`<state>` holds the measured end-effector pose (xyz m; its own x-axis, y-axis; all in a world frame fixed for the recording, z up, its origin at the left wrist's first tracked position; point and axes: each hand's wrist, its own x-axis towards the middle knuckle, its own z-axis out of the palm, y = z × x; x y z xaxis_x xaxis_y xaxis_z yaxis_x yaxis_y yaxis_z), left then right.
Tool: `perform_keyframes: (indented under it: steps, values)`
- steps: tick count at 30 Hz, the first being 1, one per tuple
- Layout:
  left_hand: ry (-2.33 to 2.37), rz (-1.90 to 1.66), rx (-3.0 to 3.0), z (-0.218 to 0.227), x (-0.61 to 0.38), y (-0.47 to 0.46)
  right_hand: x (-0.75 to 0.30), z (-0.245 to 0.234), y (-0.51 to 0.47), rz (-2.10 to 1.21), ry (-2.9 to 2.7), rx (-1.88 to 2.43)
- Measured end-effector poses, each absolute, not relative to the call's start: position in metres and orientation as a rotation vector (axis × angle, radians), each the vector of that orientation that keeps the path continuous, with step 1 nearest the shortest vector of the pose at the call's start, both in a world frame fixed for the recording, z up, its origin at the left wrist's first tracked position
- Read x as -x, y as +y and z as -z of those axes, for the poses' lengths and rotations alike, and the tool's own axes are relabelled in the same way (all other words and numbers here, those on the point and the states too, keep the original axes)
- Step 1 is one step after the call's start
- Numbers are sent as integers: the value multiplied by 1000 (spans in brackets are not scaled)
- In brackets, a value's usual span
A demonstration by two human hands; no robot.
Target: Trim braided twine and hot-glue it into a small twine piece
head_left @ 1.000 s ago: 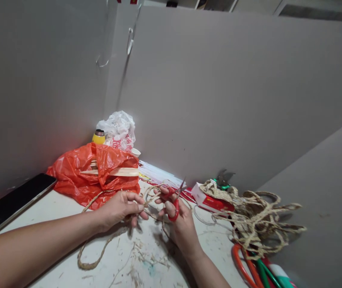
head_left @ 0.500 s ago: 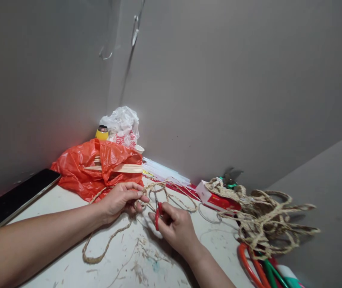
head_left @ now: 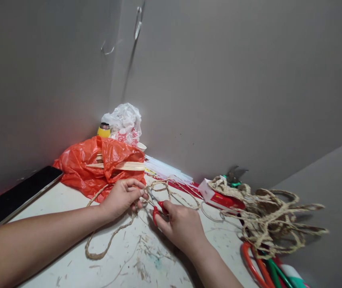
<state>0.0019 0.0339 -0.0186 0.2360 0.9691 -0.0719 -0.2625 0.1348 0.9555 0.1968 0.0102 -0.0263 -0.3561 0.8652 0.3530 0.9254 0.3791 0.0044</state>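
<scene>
My left hand (head_left: 125, 197) pinches a thin braided straw cord (head_left: 106, 250) whose loops spread over the tabletop around it. In my right hand (head_left: 180, 224) is a small pair of scissors (head_left: 156, 210) with red handles; the blades point at the cord beside my left fingertips. Whether the blades touch the cord I cannot tell. More cord loops lie just behind both hands, and one long loop hangs toward the front of the table below my left wrist.
A red plastic bag (head_left: 81, 160) with flat wooden sticks sits behind my left hand, near a black phone (head_left: 21, 194). To the right are a red-and-white box (head_left: 219, 196), a heap of braided cord (head_left: 273, 224) and orange-handled tools (head_left: 247, 260). Straw scraps (head_left: 141, 268) litter the white tabletop.
The scissors have turned, their blades now slanting left toward the cord at my left fingers, and the handles are spread apart. The whole view has shifted slightly.
</scene>
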Motion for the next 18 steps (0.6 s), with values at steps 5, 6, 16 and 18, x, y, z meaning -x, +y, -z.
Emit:
perform_keyframes:
  steps: [5, 6, 16, 18]
  values:
    - [892, -1115, -1056, 23, -2, 35, -193, 23, 8, 301, -2386, 1613]
    - [889, -1118, -1053, 23, -2, 34, -193, 23, 8, 302, -2387, 1613]
    - [914, -1127, -1052, 24, -3, 35, -197, 25, 11, 279, -2451, 1641]
    - [916, -1134, -1045, 23, -3, 35, -197, 24, 11, 288, -2471, 1642]
